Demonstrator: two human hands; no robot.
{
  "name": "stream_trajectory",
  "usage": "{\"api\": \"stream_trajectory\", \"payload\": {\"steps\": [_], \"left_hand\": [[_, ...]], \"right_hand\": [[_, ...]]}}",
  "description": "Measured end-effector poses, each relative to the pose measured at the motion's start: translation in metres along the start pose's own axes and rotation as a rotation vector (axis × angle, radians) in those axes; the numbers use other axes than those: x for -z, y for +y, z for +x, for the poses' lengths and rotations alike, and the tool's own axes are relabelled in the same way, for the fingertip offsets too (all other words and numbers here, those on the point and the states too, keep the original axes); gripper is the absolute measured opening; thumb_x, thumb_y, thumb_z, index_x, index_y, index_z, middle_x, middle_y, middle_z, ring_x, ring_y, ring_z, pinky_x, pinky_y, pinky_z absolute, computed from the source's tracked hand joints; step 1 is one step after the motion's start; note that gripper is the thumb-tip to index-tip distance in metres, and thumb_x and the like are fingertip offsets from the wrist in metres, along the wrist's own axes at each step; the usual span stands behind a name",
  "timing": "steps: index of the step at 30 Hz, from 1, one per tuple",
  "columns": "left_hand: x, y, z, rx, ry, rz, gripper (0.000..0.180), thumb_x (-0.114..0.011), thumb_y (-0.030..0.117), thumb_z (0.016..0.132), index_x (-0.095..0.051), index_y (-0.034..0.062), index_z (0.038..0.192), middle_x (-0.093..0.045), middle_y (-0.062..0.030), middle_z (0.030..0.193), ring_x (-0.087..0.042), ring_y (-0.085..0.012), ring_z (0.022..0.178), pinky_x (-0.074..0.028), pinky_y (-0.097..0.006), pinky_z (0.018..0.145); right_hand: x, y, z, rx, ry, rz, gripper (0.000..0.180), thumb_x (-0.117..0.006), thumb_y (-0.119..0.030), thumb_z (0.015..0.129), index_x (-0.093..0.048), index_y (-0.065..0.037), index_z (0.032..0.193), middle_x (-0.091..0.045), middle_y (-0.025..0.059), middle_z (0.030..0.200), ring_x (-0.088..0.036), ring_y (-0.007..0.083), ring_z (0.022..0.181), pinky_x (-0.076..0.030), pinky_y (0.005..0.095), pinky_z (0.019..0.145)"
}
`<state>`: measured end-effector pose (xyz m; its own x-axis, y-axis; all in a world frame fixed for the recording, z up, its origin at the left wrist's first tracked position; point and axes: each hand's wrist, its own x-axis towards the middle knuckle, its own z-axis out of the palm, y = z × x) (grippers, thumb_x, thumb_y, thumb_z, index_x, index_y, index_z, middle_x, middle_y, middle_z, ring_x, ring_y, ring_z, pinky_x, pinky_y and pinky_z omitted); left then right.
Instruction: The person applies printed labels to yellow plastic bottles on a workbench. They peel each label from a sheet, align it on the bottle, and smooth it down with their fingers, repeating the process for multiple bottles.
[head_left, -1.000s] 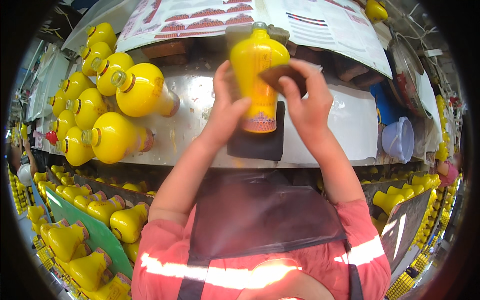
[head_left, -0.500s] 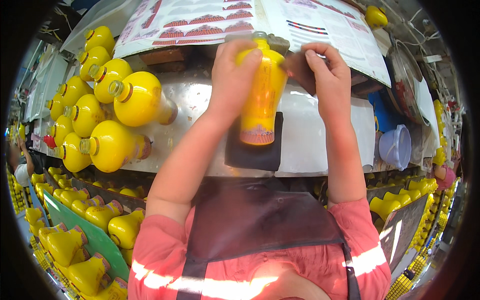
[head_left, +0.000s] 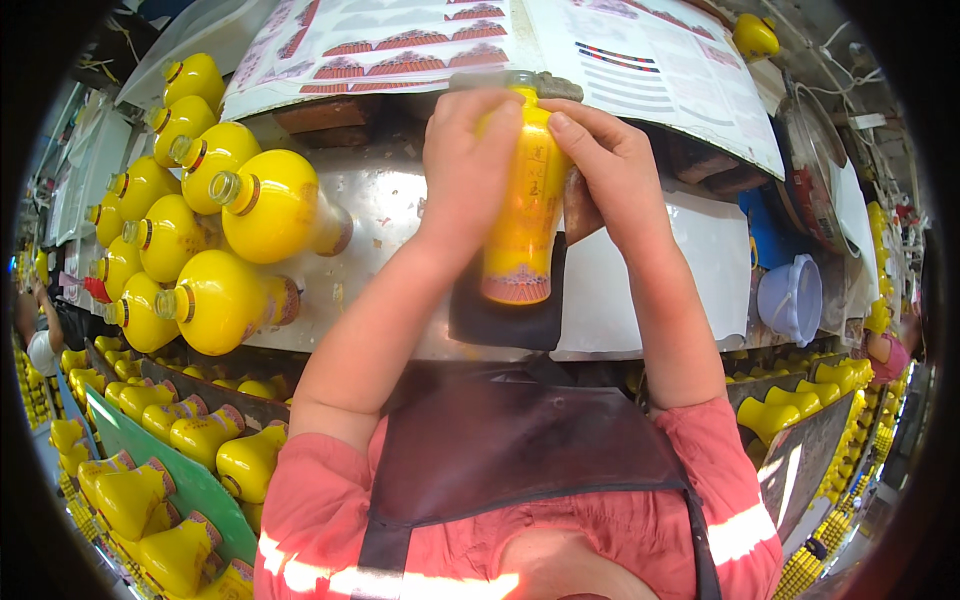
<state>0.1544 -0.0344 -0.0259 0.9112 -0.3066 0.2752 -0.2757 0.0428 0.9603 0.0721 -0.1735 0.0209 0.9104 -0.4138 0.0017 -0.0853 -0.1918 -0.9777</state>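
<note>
A yellow glass bottle [head_left: 517, 250] with a clear neck leans over the bench in front of me, its patterned base toward me. My left hand [head_left: 468, 150] is wrapped round the left side of its shoulder. My right hand [head_left: 612, 165] pinches a thin brown flat scraper-like piece [head_left: 580, 210] and has it at the bottle's right side, thumb close to the neck. Whether the piece presses on the glass is partly hidden by my fingers. Under the bottle's base lies a folded dark cloth [head_left: 500, 325].
Several yellow bottles [head_left: 270, 205] lie grouped on the left of the metal bench [head_left: 375, 200]. Printed decal sheets [head_left: 420, 50] cover a raised board at the back. White paper [head_left: 640, 300] and a pale bucket [head_left: 792, 300] are on the right. More yellow bottles [head_left: 252, 460] stand below, beside a green panel [head_left: 165, 470].
My right hand has moved left, bringing the brown piece against or beside the bottle. The bottle has turned, showing dark characters on its front, and its base sits slightly nearer me.
</note>
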Motion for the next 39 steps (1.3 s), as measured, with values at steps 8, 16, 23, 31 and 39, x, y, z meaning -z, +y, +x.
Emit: {"api": "stream_trajectory", "payload": {"steps": [8,16,23,31,39], "left_hand": [[0.005,0.000,0.000,-0.069,-0.065,0.162,0.033,-0.051,0.027,0.109,-0.069,0.0008,0.118,-0.058,-0.0098,0.121,-0.058,-0.0182,0.112,-0.045,-0.031,0.101],[0.003,0.002,0.002,-0.055,-0.028,0.060,0.033,-0.053,0.028,0.102,-0.072,0.0029,0.112,-0.065,-0.0180,0.114,-0.059,-0.0354,0.113,-0.044,-0.045,0.102],[0.006,0.001,0.006,-0.023,-0.063,0.139,0.029,-0.055,0.024,0.106,-0.067,-0.0012,0.115,-0.061,-0.0103,0.116,-0.060,-0.0177,0.107,-0.047,-0.031,0.097],[0.002,-0.001,-0.002,-0.003,-0.027,0.040,0.035,-0.054,0.031,0.102,-0.068,0.0014,0.115,-0.065,-0.0198,0.114,-0.062,-0.0383,0.110,-0.047,-0.046,0.098],[0.005,-0.003,-0.008,-0.063,-0.055,0.038,0.038,-0.050,0.031,0.109,-0.062,-0.0003,0.126,-0.064,-0.0129,0.118,-0.061,-0.0220,0.107,-0.048,-0.035,0.097]], "right_hand": [[-0.009,0.001,-0.003,0.176,0.083,-0.387,0.041,-0.068,-0.034,0.098,-0.074,-0.003,0.125,-0.076,0.0154,0.104,-0.070,0.0209,0.094,-0.054,0.0317,0.086],[-0.006,0.002,-0.013,0.462,0.202,-0.519,0.029,-0.067,-0.020,0.100,-0.077,-0.012,0.126,-0.068,0.0099,0.082,-0.060,0.0151,0.077,-0.049,0.0257,0.073],[-0.015,-0.003,-0.034,0.584,0.150,-1.027,0.045,-0.070,-0.026,0.098,-0.064,-0.019,0.142,-0.064,0.0141,0.089,-0.066,0.0332,0.065,-0.055,0.0406,0.057],[-0.010,-0.005,-0.030,0.560,0.146,-1.020,0.053,-0.074,-0.029,0.091,-0.061,-0.019,0.141,-0.063,0.0117,0.087,-0.069,0.0312,0.065,-0.056,0.0402,0.056],[0.001,0.000,-0.020,0.681,0.028,-0.713,0.044,-0.080,-0.025,0.086,-0.072,-0.023,0.129,-0.068,0.0158,0.101,-0.072,0.0363,0.082,-0.059,0.0430,0.070]]}}
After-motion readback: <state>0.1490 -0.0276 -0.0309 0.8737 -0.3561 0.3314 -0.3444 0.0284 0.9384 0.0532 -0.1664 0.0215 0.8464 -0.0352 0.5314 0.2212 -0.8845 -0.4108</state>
